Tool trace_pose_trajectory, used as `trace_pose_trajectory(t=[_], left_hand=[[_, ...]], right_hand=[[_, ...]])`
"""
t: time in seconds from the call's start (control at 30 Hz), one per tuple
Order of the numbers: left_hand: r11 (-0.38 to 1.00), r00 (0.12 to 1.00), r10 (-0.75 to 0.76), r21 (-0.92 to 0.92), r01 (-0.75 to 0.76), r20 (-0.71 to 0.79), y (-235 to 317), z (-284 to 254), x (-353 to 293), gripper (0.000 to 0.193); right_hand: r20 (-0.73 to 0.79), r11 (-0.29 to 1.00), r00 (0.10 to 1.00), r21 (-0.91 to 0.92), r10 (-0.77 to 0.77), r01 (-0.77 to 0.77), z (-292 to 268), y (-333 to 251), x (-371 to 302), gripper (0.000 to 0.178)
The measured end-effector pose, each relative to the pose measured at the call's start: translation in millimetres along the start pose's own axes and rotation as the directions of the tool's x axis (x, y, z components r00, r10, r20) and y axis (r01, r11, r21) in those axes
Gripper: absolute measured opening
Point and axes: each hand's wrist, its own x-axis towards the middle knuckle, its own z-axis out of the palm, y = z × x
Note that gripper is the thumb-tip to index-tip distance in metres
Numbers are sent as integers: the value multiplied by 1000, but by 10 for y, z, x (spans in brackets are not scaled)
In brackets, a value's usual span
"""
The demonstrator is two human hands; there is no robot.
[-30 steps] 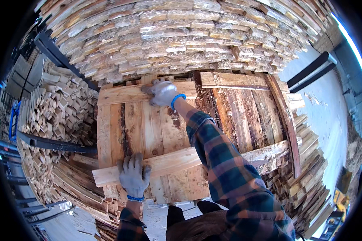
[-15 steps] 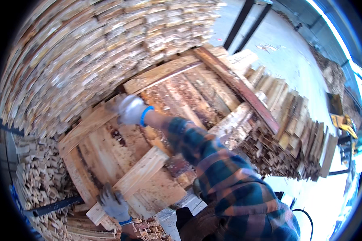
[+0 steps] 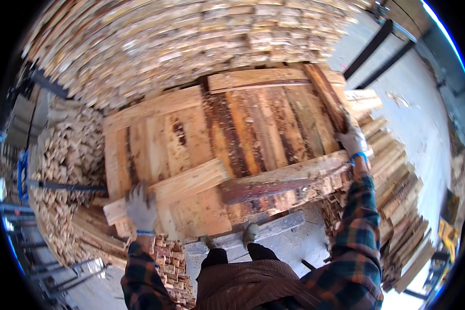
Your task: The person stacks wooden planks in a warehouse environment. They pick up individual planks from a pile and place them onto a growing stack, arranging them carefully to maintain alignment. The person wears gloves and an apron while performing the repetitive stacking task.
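Wide planks lie side by side as a wooden panel (image 3: 160, 147), with narrower boards along its edges. My left hand (image 3: 140, 209), in a grey glove, grips a pale board (image 3: 188, 182) lying slantwise over the near left side. Its fingers reach over that board near its left end. At the right edge, my right hand (image 3: 353, 142), in a whitish glove, closes on the near end of a reddish-brown board (image 3: 326, 95). Beside that hand ends a rough, bark-edged board (image 3: 289, 178) along the near right side. A light board (image 3: 155, 107) lies along the far left edge.
A tall stack of boards (image 3: 201, 44) rises behind the panel. Piled cut wood stands left (image 3: 70, 147) and right (image 3: 398, 191). Dark metal posts (image 3: 369, 49) stand at the far right. My feet (image 3: 250, 233) are by a grey plank (image 3: 274, 227) on the floor.
My right hand has swung from the far left board to the panel's right edge and closed there. My left hand stays on the pale board. The whole view has turned.
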Motion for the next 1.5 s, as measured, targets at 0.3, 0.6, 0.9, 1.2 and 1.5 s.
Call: trace_pose_trajectory(t=[0.3, 0.6, 0.9, 1.2, 1.5], left_hand=[[939, 830, -235, -100, 328, 506, 7, -334, 520, 41], [987, 989, 107, 109, -117, 99, -203, 829, 2524, 86], [940, 892, 300, 53, -337, 338, -636, 256, 2028, 99], [963, 912, 270, -73, -260, 310, -1061, 144, 965, 112], [966, 896, 257, -64, -252, 363, -951, 150, 1016, 113]], right_hand=[[59, 846, 850, 154, -523, 510, -430, -1614, -518, 90], [-317, 378, 481, 333, -818, 864, -312, -2734, -954, 85], [62, 522, 520, 175, -852, 835, -465, -3746, -979, 94], [58, 445, 445, -3, -894, 895, 1112, -5420, -1021, 67], [99, 410, 403, 67, -910, 910, 1097, -5500, -872, 66]])
